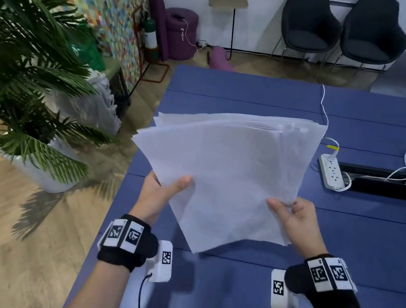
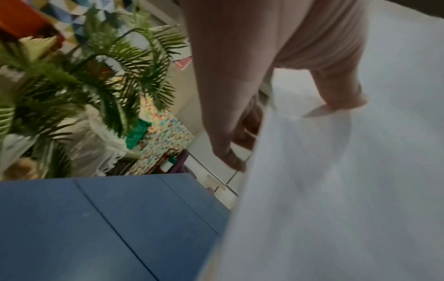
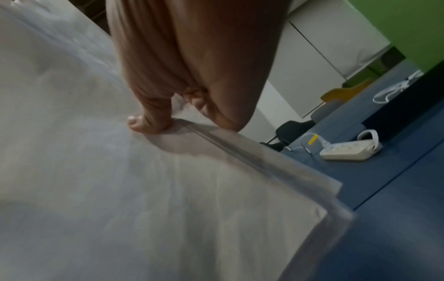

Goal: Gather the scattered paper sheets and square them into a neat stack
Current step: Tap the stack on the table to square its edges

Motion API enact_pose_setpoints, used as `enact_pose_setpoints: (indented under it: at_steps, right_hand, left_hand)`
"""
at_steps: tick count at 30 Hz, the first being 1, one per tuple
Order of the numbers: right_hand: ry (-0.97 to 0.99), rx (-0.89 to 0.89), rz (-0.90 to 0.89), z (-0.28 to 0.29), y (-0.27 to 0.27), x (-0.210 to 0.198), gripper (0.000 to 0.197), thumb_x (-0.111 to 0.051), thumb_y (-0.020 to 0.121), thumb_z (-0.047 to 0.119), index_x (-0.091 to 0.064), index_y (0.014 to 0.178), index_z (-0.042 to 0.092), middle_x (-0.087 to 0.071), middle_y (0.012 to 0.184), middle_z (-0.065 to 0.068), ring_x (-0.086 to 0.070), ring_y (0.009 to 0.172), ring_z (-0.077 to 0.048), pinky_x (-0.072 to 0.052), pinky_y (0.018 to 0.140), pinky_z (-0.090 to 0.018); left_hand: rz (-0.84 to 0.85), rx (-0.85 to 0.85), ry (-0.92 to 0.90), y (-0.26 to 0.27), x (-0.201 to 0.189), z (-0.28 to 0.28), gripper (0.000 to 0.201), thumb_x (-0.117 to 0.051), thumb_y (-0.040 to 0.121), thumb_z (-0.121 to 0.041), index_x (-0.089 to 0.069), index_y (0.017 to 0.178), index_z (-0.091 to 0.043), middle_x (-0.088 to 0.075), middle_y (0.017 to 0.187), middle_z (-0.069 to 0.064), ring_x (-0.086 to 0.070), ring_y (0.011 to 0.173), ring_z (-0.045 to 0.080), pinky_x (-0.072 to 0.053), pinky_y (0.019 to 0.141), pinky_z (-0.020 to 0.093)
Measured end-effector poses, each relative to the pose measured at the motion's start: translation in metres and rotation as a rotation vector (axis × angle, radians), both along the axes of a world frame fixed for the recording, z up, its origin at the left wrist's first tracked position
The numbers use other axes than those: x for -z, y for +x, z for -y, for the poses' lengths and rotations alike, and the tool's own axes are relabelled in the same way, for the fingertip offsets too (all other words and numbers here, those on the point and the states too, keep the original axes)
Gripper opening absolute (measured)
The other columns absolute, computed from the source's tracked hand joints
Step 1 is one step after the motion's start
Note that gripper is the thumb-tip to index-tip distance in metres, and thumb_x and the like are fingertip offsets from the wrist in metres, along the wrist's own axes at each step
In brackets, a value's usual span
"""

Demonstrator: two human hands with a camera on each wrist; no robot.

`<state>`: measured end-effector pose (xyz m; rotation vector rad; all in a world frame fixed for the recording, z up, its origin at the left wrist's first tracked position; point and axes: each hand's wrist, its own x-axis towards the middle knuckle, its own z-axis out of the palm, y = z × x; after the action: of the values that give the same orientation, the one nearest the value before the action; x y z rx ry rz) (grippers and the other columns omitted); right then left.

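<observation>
The sheaf of paper sheets point(image 1: 225, 174) is light, thin and limp, and it looks loose: the sheets would likely slide over one another easily, and any unsupported edge would sag. At the far end the top edges fan out in steps, and on the left several corners stick out past each other, so the stack is gathered but not yet square. In my judgement the best hold is at the two side edges, loose enough to let the sheets drop and settle when an edge is tapped on the worktop point(image 1: 345, 233); a tight pinch would lock the misalignment in, and a one-sided grip would let the pile droop and spill.

The sheaf is held up off the blue worktop, tilted, with its near corner pointing down toward the surface and its far edge raised. It sits between the two hands. The left hand point(image 1: 159, 192) holds the left edge, thumb on the upper face and fingers curled behind it; the left wrist view shows the thumb pressing into the paper. The right hand point(image 1: 293, 218) pinches the right edge, thumb on top, fingers underneath, and the right wrist view shows the stepped layers of the sheet edges just below that thumb.

A white power strip point(image 1: 331, 173) lies on the worktop to the right, well apart from the paper.
</observation>
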<state>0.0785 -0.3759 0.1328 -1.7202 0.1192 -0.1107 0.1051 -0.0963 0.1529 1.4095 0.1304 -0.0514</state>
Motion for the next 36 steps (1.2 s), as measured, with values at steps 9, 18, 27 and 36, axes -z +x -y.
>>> enact_pose_setpoints:
  at_steps: [9,18,27,36]
  right_hand:
    - [0.212,0.064,-0.071,-0.028,-0.003,0.009,0.029,-0.071,0.076,-0.006,-0.065,0.096,0.014,-0.074,0.076,0.018,-0.068,0.073,0.006,-0.051,0.062,-0.01]
    - [0.16,0.147,0.159,-0.029,0.005,-0.027,0.011,-0.057,0.091,0.012,-0.066,0.091,0.018,-0.074,0.079,0.015,-0.067,0.075,0.0,-0.053,0.068,-0.017]
    - [-0.393,0.183,0.522,-0.045,0.007,-0.039,0.044,-0.038,0.098,0.0,-0.045,0.133,0.026,-0.042,0.113,-0.004,-0.046,0.099,0.003,-0.032,0.093,-0.006]
    - [-0.59,0.181,0.589,-0.044,0.004,-0.034,0.034,-0.052,0.092,-0.001,-0.065,0.116,0.019,-0.039,0.124,-0.006,-0.05,0.095,-0.01,-0.039,0.092,-0.014]
  left_hand:
    - [-0.051,-0.116,0.054,-0.012,0.021,0.039,0.029,-0.066,0.06,-0.007,-0.066,0.088,-0.014,-0.072,0.077,-0.007,-0.066,0.07,0.002,-0.051,0.068,0.021]
    - [0.296,-0.416,0.127,-0.001,-0.012,0.049,0.023,-0.057,0.085,-0.004,-0.059,0.089,-0.026,-0.062,0.089,-0.004,-0.059,0.083,0.012,-0.049,0.081,0.033]
    - [0.234,-0.403,0.065,0.006,-0.031,0.058,0.047,-0.068,0.074,-0.041,-0.055,0.112,-0.017,-0.06,0.118,0.009,-0.057,0.113,0.024,-0.043,0.103,0.046]
    - [0.089,-0.688,0.132,0.023,-0.033,0.081,0.047,-0.071,0.064,-0.051,-0.048,0.098,-0.027,-0.06,0.105,-0.004,-0.059,0.099,0.021,-0.05,0.088,0.042]
